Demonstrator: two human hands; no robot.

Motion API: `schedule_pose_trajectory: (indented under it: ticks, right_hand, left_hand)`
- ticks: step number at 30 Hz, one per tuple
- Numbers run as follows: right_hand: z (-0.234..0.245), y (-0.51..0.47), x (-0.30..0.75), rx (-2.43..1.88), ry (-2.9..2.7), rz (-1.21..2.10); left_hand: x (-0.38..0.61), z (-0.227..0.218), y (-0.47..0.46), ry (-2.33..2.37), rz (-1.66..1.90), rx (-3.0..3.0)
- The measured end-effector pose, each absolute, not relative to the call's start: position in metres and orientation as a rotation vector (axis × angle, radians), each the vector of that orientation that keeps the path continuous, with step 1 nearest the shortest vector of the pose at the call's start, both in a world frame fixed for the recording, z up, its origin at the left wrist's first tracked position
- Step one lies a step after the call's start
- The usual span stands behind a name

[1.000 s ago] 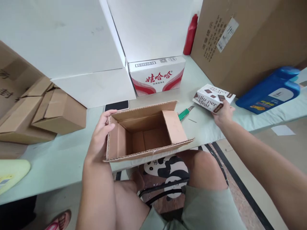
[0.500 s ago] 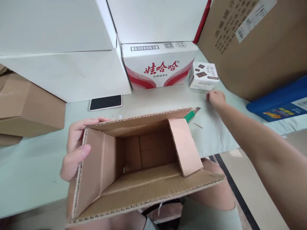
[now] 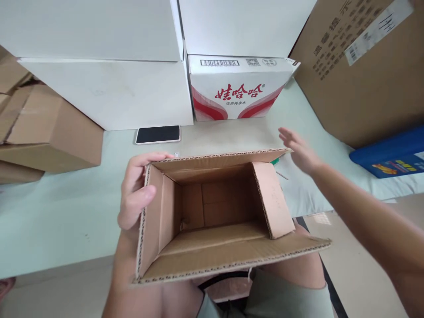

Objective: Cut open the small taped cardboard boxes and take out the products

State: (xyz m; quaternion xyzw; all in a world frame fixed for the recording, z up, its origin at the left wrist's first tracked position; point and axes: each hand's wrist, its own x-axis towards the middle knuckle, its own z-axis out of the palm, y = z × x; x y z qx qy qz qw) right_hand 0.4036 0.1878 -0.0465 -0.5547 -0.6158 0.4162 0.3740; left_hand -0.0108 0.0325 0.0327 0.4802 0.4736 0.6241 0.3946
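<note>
An open cardboard box (image 3: 232, 260) is tilted toward me over my lap, its inside bare. My left hand (image 3: 137, 190) grips its left edge, thumb on the inner side of the flap and fingers behind. Beyond the box's far right corner is my right hand (image 3: 300, 148), slightly blurred, fingers stretched out and holding nothing. A green utility knife (image 3: 275, 161) lies on the table, mostly hidden behind the box. Beside it is a thin stick (image 3: 282, 176). A small white corner (image 3: 293, 65) pokes out at the right end of the red-and-white water carton (image 3: 238, 99).
A phone (image 3: 158, 134) lies on the pale green tablecloth (image 3: 59, 221). White boxes (image 3: 132, 95) stand behind it. Brown cartons (image 3: 73, 128) are at the left. A large brown carton (image 3: 334, 92) and a blue package (image 3: 391, 154) stand at the right.
The small white box no longer stands in front of the water carton; a white corner now shows at that carton's right end. My right hand has opened. The view has shifted left.
</note>
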Motion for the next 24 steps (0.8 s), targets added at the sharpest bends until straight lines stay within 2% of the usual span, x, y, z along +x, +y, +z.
schedule_pose_trajectory:
  ticks: [3,7,10,15,20,24]
  right_hand:
    - [-0.038,0.096,0.388,-1.058,-1.622,1.151]
    - [-0.021,0.019,0.364,-0.799,-1.901,0.902]
    - [-0.008,0.008,0.342,-0.758,-2.028,0.667]
    - [0.007,0.016,0.317,-0.625,-2.024,0.606]
    - [0.026,0.001,0.321,-0.992,-1.546,0.545]
    - [0.045,0.001,0.351,-1.269,-0.993,0.190]
  left_hand:
    - [-0.004,0.028,0.026,1.188,1.643,1.170]
    - [0.005,0.024,0.022,1.171,1.666,1.120]
    - [0.005,0.021,0.023,1.126,1.654,1.105]
    - [0.001,0.013,0.030,0.925,1.777,0.896]
    - [-0.003,-0.001,0.036,0.969,1.863,0.700]
    - [-0.005,-0.013,0.039,1.026,1.802,0.740]
